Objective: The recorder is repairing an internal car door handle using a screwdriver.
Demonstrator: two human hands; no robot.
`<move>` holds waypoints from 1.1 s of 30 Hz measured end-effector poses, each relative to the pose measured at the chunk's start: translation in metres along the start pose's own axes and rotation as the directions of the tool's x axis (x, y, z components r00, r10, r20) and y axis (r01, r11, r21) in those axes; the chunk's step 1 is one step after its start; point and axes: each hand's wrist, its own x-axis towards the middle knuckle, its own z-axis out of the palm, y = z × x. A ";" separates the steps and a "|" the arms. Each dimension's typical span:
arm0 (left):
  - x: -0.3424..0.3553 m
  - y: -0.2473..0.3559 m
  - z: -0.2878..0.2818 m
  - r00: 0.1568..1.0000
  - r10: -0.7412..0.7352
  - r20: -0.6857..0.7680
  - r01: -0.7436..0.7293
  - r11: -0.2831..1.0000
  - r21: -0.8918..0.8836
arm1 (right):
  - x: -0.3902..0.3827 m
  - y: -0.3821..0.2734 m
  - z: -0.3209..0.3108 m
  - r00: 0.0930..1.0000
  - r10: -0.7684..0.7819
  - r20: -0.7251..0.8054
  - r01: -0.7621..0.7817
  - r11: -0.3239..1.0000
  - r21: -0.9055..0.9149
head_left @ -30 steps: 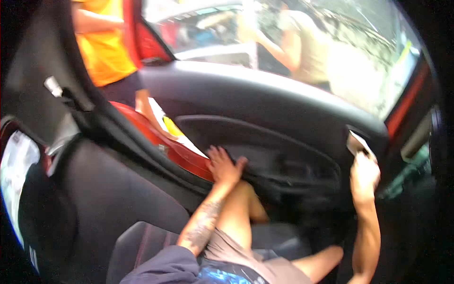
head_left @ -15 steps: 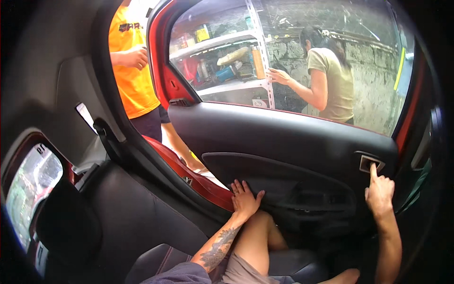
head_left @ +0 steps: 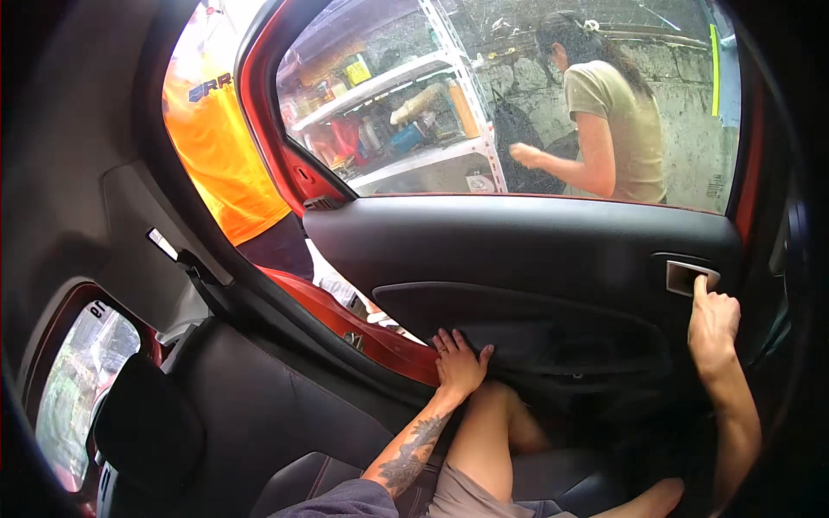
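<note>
A car door [head_left: 509, 224] with a black inner panel and red frame stands ajar in front of me. My left hand [head_left: 460, 366] lies flat, fingers spread, against the panel's lower left part, beside the red sill. Over at the panel's right end, my right hand [head_left: 713, 325] hooks its index finger on the inside door handle [head_left: 682, 278], with the other fingers curled in. The fingertip is partly hidden in the handle's recess. Above the panel, the window glass [head_left: 389, 112] is up.
Outside stand a person in an orange shirt [head_left: 220, 151] at the door gap and another in an olive shirt [head_left: 617, 129] beyond the glass. White shelves [head_left: 423, 160] hold several items. A black seat [head_left: 259, 397] is beside me.
The view has shifted. My right index finger now sits at the handle's right end. Outside, the olive-shirted person's hand has left the shelf post, and the orange-shirted person's hand is out of sight.
</note>
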 end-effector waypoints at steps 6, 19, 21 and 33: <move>0.000 0.002 0.001 0.999 -0.036 0.017 0.035 0.999 0.025 | -0.006 -0.004 -0.006 0.993 -0.017 0.120 0.010 0.998 0.057; 0.010 -0.009 0.011 0.995 -0.032 0.097 0.040 0.995 -0.087 | -0.047 -0.107 0.008 0.890 -0.120 -0.440 0.435 0.512 0.741; 0.014 -0.010 0.009 0.993 -0.047 0.112 0.054 0.996 -0.066 | -0.054 -0.152 0.008 0.832 -0.256 -0.493 0.553 0.311 0.773; 0.034 -0.024 0.018 0.991 0.053 0.123 -0.039 0.992 -0.120 | -0.035 -0.275 0.038 0.801 -0.358 -0.480 0.584 0.288 0.759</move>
